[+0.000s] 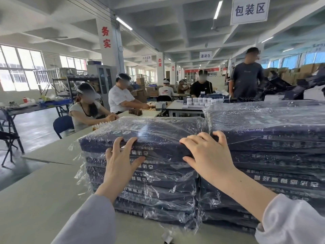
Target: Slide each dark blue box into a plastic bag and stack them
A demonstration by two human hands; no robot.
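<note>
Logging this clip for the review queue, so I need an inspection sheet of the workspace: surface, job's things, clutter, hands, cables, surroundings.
Surface: pale table, carries both stacks.
Job's things: left stack of dark blue boxes in plastic bags; taller right stack close beside it; every box seen is bagged.
Clutter: small bottles on the table behind the left stack.
Hands: left hand and right hand both press on the near edge of the top box of the left stack, fingertips over its top.
Cables: nothing seen on the table.
Surroundings: seated workers at other tables, a standing person, a hanging sign, cartons far right.
</note>
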